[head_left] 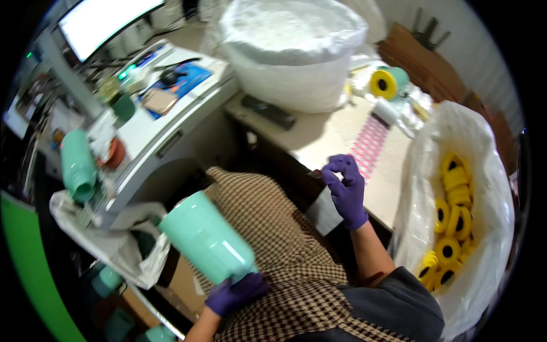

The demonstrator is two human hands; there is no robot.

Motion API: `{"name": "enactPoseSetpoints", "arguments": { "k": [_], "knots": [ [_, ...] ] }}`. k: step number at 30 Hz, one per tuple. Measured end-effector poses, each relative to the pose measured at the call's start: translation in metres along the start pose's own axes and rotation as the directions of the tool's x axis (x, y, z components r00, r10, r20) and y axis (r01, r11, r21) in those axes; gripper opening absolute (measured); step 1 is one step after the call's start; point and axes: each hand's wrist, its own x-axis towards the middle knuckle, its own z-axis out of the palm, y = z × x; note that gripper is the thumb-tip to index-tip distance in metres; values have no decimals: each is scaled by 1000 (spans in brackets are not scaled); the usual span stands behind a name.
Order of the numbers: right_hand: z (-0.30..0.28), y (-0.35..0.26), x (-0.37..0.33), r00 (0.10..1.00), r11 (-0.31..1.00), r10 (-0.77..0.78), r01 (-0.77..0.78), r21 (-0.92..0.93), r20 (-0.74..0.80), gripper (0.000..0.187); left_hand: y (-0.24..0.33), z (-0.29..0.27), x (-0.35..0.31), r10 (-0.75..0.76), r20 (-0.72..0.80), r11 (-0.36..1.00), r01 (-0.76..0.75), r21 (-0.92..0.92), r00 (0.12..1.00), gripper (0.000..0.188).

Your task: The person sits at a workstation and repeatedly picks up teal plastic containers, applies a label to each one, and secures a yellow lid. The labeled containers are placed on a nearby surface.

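My left hand, in a purple glove, holds a glossy mint-green bottle by its lower end. The bottle lies tilted over my checked apron, its far end pointing up and left. My right hand, also gloved in purple, is raised at the front edge of the cream table. Its fingers are curled together in a pinch around something too small to make out. A whitish sheet hangs just below that hand. A strip of pink-patterned labels lies on the table beyond it.
At right a clear bag holds several yellow rings. A large white sack stands at the back near a mint-and-yellow roll. Another mint bottle sits at left by a white desk with a phone.
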Motion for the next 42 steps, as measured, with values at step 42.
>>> {"name": "enactPoseSetpoints", "arguments": {
  "k": [42],
  "knots": [
    [523,-200,52,466,592,-650,806,15,600,20,41,-85,-169,-883,134,-447,893,60,-451,82]
  ]
}}
